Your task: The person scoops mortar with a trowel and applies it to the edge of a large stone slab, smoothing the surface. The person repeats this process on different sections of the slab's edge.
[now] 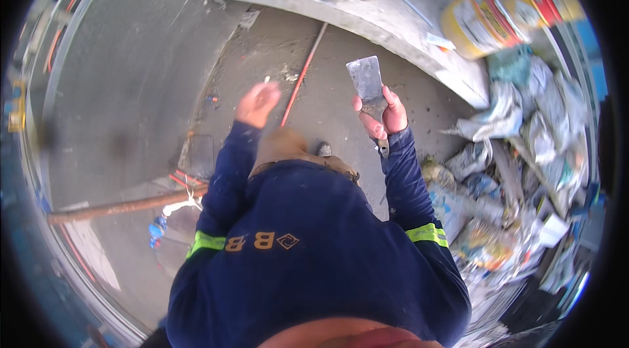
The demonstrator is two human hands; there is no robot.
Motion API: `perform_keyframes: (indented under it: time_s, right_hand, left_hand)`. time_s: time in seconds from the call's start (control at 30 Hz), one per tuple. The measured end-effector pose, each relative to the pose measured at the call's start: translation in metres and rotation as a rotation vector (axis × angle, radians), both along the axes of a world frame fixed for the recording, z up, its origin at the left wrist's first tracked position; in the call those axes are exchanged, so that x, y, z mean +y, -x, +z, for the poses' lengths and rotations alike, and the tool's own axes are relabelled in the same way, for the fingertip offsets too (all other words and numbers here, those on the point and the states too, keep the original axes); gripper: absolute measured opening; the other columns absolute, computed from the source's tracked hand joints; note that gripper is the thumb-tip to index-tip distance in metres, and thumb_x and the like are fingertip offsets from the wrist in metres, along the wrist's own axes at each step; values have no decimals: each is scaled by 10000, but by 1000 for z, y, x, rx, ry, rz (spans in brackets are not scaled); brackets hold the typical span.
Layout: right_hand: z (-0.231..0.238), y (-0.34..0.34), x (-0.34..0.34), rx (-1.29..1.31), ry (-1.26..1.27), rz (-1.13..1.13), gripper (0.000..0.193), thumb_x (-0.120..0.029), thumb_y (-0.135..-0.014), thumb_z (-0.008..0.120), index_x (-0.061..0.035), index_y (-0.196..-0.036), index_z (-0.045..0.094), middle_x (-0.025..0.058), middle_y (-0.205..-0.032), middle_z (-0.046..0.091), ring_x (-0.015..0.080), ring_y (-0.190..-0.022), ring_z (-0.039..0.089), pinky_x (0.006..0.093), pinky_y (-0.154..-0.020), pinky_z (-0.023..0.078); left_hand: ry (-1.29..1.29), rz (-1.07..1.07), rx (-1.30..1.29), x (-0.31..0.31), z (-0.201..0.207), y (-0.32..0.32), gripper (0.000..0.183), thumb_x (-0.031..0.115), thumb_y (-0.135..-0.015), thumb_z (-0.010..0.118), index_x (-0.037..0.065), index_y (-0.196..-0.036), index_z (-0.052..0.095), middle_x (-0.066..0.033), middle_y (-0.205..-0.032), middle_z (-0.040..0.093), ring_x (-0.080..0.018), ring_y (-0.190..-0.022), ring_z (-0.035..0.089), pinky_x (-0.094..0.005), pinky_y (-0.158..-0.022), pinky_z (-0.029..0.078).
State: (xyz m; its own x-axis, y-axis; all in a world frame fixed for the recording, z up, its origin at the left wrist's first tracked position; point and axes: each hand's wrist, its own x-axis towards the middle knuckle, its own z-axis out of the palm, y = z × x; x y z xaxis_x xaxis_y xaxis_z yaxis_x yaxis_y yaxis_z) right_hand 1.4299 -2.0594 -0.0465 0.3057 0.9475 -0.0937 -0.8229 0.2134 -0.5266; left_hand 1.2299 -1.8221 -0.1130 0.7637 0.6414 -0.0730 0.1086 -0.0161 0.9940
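Scraper upright in clenched right hand, blade above the fingers; left hand blurred.

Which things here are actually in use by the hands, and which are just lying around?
In use: scraper held blade up in right hand; small pale bit pinched in left hand.

Lying about: crumpled bags, yellow bucket, red rod, wooden pole, concrete ledge.

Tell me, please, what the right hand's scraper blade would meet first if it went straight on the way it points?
Probably the concrete kerb ahead of the scraper in the right hand; depth is unclear.
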Motion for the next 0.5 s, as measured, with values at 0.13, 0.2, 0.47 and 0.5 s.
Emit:
perform_keyframes:
  time_s: [0.13, 0.2, 0.47, 0.5]
  right_hand:
    - [-2, -21, 63, -51, 2, 217, 591, -445, -963, 489, -8, -1342, 367, 210, -996, 603, 121, -361, 441, 227, -250, 313]
    - [-4, -40, 90, -111, 52, 205, 607, -460, -954, 500, 2, -1327, 377, 210, -986, 609, 125, -369, 446, 236, -259, 323]
    - [-29, -107, 175, -270, 448, 340, 565, -384, -971, 498, 13, -1355, 378, 182, -979, 618, 133, -422, 477, 238, -308, 351]
    - [-31, -110, 182, -324, 553, 361, 561, -371, -975, 498, 10, -1367, 375, 175, -980, 619, 134, -436, 485, 238, -321, 360]
  left_hand:
    - [188, -238, -172, -1, 86, -95, 339, 152, -857, 718, 24, -1160, 635, -62, -952, 673, -102, -811, 614, -266, -735, 506]
    - [21, -257, -75, 26, 90, -125, 209, 153, -890, 688, 5, -1037, 684, -15, -763, 627, -47, -623, 543, -205, -531, 424]
    - [894, 57, -421, 143, -1, -211, 151, 183, -924, 633, 42, -876, 659, -6, -643, 548, -115, -538, 501, -255, -528, 431]
    - [794, 76, -366, 169, -13, -213, 167, 209, -927, 634, 49, -883, 651, 4, -633, 531, -108, -552, 496, -257, -536, 419]
